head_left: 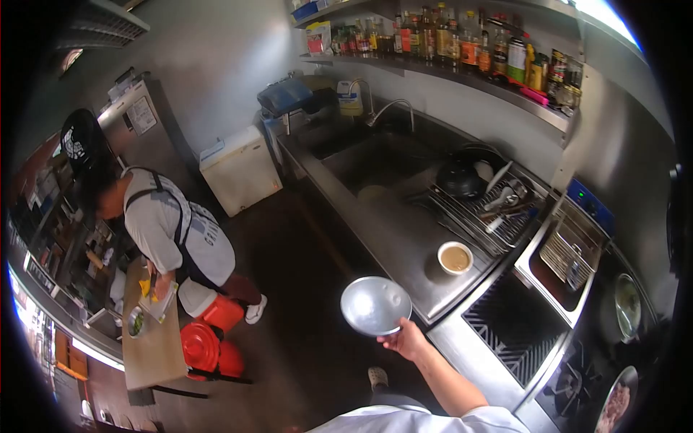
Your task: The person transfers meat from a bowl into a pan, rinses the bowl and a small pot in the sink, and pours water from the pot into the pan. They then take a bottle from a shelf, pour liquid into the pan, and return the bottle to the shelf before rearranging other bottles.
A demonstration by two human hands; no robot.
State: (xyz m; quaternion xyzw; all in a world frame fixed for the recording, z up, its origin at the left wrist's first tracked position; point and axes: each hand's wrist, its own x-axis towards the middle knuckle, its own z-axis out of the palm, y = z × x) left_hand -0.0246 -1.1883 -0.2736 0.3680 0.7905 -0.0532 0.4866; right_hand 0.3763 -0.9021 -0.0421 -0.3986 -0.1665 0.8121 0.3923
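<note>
A round silver metal bowl [374, 306] is held out over the floor in front of me, beside the steel counter's front edge. Its rim is gripped at the lower right by my right hand [406, 340], with the fingers closed on it. Nothing shows inside the bowl. On the counter [404, 238], a little up and right of the bowl, stands a white cup [455, 257] of light-brown liquid. My left hand is out of view.
A sink [375, 162] and a rack with utensils [505, 202] lie along the counter. Right are a grill [516, 328], a fryer [567, 256] and a pan of meat [617, 404]. At left, a co-worker [177, 216] bends over a wooden table [155, 361]; red bins [202, 346] stand beside it.
</note>
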